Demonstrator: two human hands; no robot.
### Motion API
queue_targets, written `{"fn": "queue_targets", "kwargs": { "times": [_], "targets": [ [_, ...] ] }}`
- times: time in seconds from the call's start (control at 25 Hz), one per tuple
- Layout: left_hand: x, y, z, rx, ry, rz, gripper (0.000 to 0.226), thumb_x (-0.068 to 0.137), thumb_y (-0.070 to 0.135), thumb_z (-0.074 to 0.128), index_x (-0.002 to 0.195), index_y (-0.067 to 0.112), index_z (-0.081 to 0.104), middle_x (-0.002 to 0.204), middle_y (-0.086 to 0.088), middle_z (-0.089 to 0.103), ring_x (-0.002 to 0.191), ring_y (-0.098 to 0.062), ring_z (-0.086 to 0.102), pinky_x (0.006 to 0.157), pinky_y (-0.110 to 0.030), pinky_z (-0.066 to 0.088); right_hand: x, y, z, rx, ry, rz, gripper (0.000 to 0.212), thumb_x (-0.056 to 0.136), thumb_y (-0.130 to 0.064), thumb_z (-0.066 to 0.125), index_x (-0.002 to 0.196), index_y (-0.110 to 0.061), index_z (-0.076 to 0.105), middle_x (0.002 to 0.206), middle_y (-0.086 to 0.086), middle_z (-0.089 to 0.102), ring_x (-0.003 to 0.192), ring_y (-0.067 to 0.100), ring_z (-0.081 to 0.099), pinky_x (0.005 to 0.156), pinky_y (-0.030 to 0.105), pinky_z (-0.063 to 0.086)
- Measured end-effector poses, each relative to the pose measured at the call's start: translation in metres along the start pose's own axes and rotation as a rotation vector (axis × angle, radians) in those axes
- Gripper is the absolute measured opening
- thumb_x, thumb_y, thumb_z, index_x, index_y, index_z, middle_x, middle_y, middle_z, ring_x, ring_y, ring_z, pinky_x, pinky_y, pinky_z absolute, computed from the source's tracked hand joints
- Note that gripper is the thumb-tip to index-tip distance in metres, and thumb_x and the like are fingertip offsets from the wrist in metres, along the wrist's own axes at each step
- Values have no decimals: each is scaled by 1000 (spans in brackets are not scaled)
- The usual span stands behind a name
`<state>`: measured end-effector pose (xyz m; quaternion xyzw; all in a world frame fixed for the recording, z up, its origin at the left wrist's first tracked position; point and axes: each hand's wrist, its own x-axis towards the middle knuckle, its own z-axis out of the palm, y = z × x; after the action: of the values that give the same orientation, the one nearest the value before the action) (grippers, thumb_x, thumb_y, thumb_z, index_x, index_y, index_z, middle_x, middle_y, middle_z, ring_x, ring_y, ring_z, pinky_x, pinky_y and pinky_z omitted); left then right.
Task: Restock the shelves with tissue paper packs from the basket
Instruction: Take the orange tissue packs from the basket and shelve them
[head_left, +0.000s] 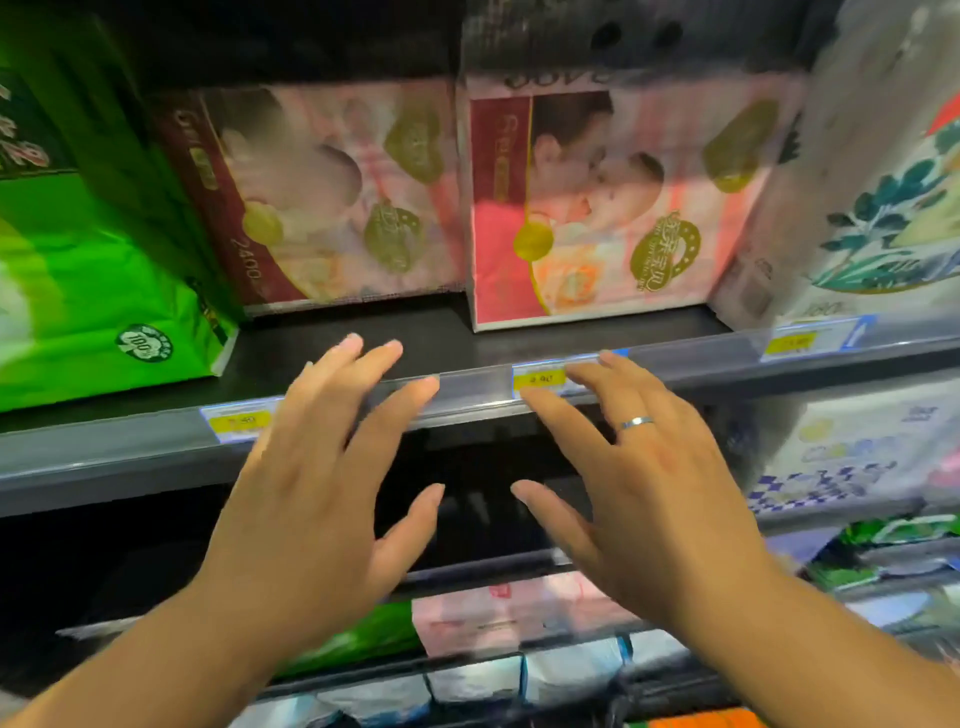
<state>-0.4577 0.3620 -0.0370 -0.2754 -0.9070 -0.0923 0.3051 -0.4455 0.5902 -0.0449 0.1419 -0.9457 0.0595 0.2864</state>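
Note:
Two pink tissue packs stand upright on the dark shelf (395, 338). The right pink pack (613, 208) sits near the shelf's front; the left pink pack (322, 197) is set further back. My left hand (322, 499) and my right hand (644, 493) hover in front of the shelf's edge rail, fingers spread, holding nothing. The right hand wears a ring. Its fingertips are near a yellow price tag (540, 378). The basket is out of view.
A green pack (88, 291) fills the shelf's left end and a white floral pack (872, 208) the right end. Bare shelf floor lies in front of the left pink pack. Lower shelves hold more packs (493, 618).

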Motion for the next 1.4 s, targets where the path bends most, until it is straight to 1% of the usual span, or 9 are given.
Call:
{"fn": "queue_targets", "kwargs": {
  "times": [0.16,0.36,0.52,0.68,0.8,1.0,1.16,1.28,1.4],
  "targets": [
    [-33,43,37,-162,-74,120,62,83,43,58,138,17,44,147,-10,41,142,-29,30,114,-47,28,-66,8,6,-23,-86,113,57,83,-51,53,131,-22,55,129,13,54,121,35,50,89,45,45],
    [-73,62,94,-220,-350,174,68,79,54,48,138,20,39,144,-8,44,137,-27,33,113,-40,26,-154,-2,34,-114,-246,414,63,79,-54,57,133,-23,52,128,13,53,111,35,54,86,46,47],
    [-104,84,143,-315,-560,240,72,73,55,47,134,17,45,137,-11,52,129,-35,47,103,-49,42,-233,-19,63,-122,-400,727,62,76,-57,49,129,-24,53,120,11,57,98,35,59,75,44,50],
    [-120,121,169,-400,-674,329,71,70,51,54,131,18,41,127,-13,57,118,-38,53,93,-49,49,-295,-26,75,-150,-542,934,66,73,-56,62,130,-25,52,121,13,57,94,37,59,70,43,51],
    [-120,152,184,-393,-719,397,77,64,45,75,130,14,50,122,-14,59,111,-38,56,87,-47,51,-327,-14,71,-184,-617,1055,69,73,-57,67,132,-26,52,123,14,57,97,38,59,70,44,52],
    [-119,216,236,-409,-845,451,78,70,49,67,137,16,43,135,-16,52,125,-38,49,98,-51,47,-370,46,60,-187,-695,1212,73,86,-62,48,149,-29,27,146,13,37,123,35,44,92,44,44],
    [-116,292,293,-515,-1058,340,78,82,50,62,148,22,30,150,-5,36,138,-28,32,111,-40,32,-411,128,64,-115,-733,1264,76,87,-62,46,150,-26,20,148,13,31,126,35,40,96,43,41],
    [-123,359,340,-630,-1323,53,80,86,48,62,151,27,19,154,0,26,139,-21,27,111,-33,27,-447,202,81,-70,-791,1273,72,88,-60,47,147,-26,24,147,12,31,127,33,38,96,43,41],
    [-132,415,392,-701,-1478,-183,83,85,50,63,151,25,19,152,-1,29,135,-20,35,107,-34,34,-480,272,112,-63,-828,1263,74,89,-63,42,148,-23,22,149,14,28,129,35,36,100,43,39]
  ]
}}
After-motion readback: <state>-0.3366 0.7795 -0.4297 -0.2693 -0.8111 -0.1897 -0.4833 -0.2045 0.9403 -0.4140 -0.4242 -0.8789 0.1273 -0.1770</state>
